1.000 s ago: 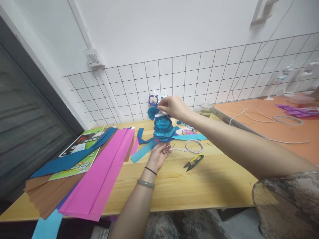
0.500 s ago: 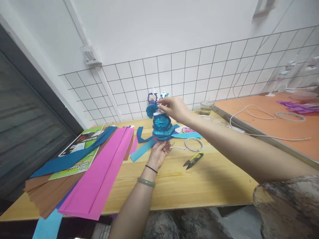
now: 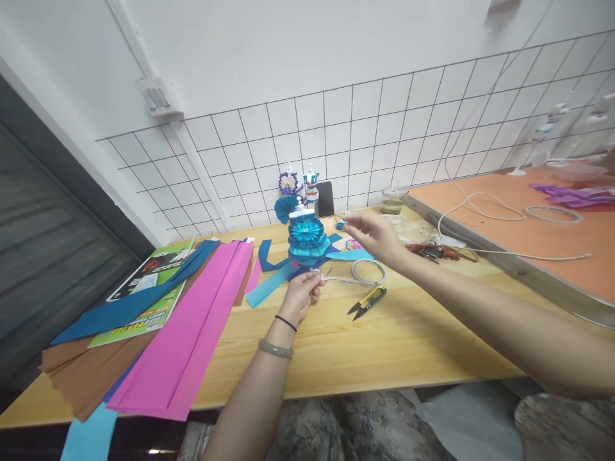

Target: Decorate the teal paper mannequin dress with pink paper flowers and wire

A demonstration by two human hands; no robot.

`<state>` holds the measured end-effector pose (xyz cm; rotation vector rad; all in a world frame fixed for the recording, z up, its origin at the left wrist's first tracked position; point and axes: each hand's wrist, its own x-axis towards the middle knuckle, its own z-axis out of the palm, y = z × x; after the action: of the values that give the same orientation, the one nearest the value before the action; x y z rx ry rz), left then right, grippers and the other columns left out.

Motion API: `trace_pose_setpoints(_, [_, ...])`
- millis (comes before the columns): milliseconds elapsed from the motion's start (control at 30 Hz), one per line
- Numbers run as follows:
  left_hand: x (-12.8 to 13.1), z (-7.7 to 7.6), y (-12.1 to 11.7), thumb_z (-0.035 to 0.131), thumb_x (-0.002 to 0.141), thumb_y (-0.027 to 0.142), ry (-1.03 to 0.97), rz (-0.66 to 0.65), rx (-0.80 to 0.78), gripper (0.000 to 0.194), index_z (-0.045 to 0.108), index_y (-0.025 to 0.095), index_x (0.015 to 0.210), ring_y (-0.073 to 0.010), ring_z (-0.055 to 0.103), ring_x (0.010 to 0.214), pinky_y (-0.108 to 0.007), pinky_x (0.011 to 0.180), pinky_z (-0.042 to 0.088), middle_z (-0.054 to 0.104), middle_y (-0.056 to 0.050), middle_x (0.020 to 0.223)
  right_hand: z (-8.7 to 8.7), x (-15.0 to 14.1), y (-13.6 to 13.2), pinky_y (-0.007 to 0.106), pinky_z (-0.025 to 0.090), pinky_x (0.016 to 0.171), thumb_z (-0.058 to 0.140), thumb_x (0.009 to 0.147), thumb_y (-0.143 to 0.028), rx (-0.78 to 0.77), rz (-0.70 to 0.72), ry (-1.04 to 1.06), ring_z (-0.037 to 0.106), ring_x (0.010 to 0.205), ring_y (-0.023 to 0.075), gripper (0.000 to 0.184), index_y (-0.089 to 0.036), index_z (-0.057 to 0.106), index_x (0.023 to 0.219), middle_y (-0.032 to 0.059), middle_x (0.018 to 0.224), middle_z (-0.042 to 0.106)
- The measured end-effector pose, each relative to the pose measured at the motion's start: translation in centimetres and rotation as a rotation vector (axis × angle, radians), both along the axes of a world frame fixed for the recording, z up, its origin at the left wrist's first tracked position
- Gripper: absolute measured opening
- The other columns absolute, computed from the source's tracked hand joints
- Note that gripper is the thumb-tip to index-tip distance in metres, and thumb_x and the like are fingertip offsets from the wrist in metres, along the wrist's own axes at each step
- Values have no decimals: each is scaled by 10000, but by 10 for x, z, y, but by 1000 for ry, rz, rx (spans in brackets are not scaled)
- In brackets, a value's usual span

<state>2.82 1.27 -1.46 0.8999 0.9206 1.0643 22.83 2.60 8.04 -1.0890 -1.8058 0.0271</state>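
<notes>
A blue crepe-paper figure point(image 3: 307, 246) with a pleated rosette on its front and a white top stands upright on the wooden table. A round paper fan point(image 3: 286, 209) sits at its upper left. My left hand point(image 3: 302, 296) is in front of its base, thumb and finger pinched on the loose end of a white tape strip point(image 3: 339, 278). That strip runs to a tape roll point(image 3: 369, 283) lying on the table. To the figure's right, my right hand point(image 3: 377, 238) pinches a small piece of blue paper point(image 3: 341, 225). Yellow-and-black thread snips point(image 3: 369, 302) lie below the roll.
Pink paper strips point(image 3: 192, 326), brown strips point(image 3: 72, 371) and a green magazine point(image 3: 120, 330) cover the table's left. Behind the figure are small decorated bottles point(image 3: 311, 182) and a phone point(image 3: 325, 199). A glass jar point(image 3: 393, 201) and an orange table point(image 3: 480, 218) are at right.
My right hand has moved right, away from the figure's top, with a small blue paper piece in its fingers. My left hand has left the figure's base and now pinches the tape end.
</notes>
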Motion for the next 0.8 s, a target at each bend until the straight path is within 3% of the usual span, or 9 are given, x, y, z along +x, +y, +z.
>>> trace_pose_setpoints(167, [-1,-3,-2,655,647,426,156,26,41,333,595,112,743,-12,287,280,-159,317,117,516,23,442,-61,32,-40,296,432,707,452,854,-274,-142,234,-333,581,786,174,204,-198,641,859,73,812,661])
trace_pose_setpoints(300, [-1,-4,-5,537,709,527,401,19,123,408,602,130,771,-40,249,248,-169,319,139,372,72,305,-86,45,-74,296,424,675,433,867,-297,-238,224,-409,572,734,178,225,-205,630,809,78,746,647])
trace_pose_setpoints(500, [3,-2,-10,518,721,521,481,51,211,391,608,150,631,-76,296,290,-206,363,192,320,62,286,-95,59,-89,297,397,595,423,866,-360,-303,71,-440,521,613,180,313,-202,536,621,68,603,574])
trace_pose_setpoints(667, [1,2,-10,518,724,476,620,131,327,385,611,171,508,-152,485,486,-232,468,307,513,-17,428,-89,55,-75,310,402,695,394,881,-300,-290,82,-461,534,752,191,249,-181,580,765,80,734,611])
trace_pose_setpoints(800, [-6,5,-7,504,734,457,787,230,416,384,626,163,519,-160,500,557,-231,520,318,563,-24,508,-82,31,-53,305,387,750,396,876,-236,-240,109,-499,528,827,188,222,-164,607,876,86,828,622])
